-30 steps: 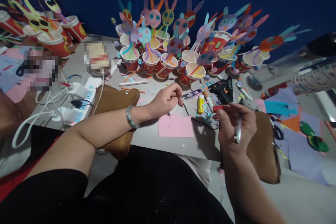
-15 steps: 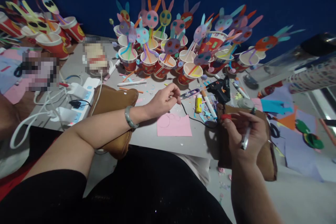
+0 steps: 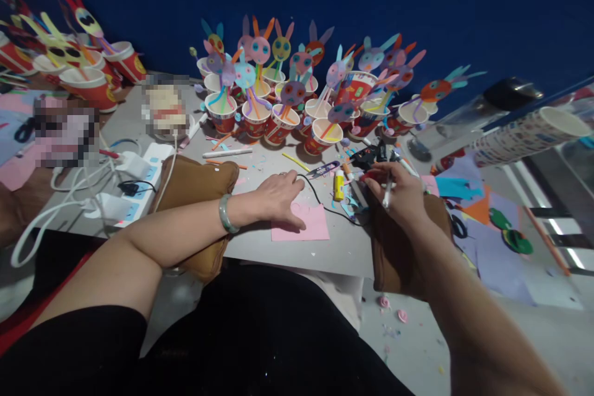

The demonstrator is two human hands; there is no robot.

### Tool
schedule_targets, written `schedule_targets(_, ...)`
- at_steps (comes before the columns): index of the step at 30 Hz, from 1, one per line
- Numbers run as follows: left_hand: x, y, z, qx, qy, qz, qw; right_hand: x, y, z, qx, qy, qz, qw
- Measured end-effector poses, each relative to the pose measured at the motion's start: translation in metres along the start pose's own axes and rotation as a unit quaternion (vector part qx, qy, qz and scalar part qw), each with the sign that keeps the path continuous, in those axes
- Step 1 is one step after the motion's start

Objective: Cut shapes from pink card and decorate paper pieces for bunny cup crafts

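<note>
My left hand [image 3: 281, 199] lies open over a pink sheet of paper [image 3: 312, 230], thumb and fingers spread, with a pale green bangle [image 3: 227, 213] on its wrist. Drawn circles on the sheet are mostly covered by the hand. A slim pale pen [image 3: 388, 190] is held in my right hand [image 3: 403, 195], above the scraps to the right; its fingertips are partly hidden. Near that hand are a black glue gun [image 3: 364, 156], an orange-and-white marker [image 3: 355, 184] and a yellow glue stick [image 3: 339, 187]. Thread snips [image 3: 325, 169] lie between the two hands.
Paper cups [image 3: 284, 125] with rabbit-faced paper figures stand along the back. Brown cushions [image 3: 197, 182] lie under both forearms. A white power strip [image 3: 148, 182] with tangled cables is at left, beside another person's arm [image 3: 23, 201]. A clear bottle [image 3: 457, 120] stands at right.
My left hand has opened from a pinch and come down over the pink paper. My right hand has moved up and left with the pen; a red piece at its fingertips no longer shows.
</note>
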State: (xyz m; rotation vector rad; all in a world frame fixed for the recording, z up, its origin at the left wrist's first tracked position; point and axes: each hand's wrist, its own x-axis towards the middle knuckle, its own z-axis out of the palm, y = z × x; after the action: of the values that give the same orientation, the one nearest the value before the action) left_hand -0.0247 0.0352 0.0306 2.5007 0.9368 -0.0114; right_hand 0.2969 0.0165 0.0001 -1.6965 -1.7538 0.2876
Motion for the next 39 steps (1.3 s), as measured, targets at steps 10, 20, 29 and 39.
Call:
schedule_targets(10,0.0,-0.002,0.005,0.067,-0.042,-0.011,0.997,0.007,0.0,0.005,-0.037,-0.034,-0.013,0.999)
schedule_targets(20,0.0,-0.004,0.004,0.054,-0.067,-0.004,0.996,0.003,0.018,-0.037,-0.116,0.02,0.041,0.992)
schedule_targets(29,-0.002,-0.006,0.006,0.032,-0.065,0.004,0.997,-0.007,0.029,-0.04,-0.245,0.033,0.037,0.968)
schedule_targets(39,-0.003,0.0,-0.003,0.007,-0.08,0.025,0.996,-0.019,0.033,-0.046,-0.311,0.009,-0.069,0.948)
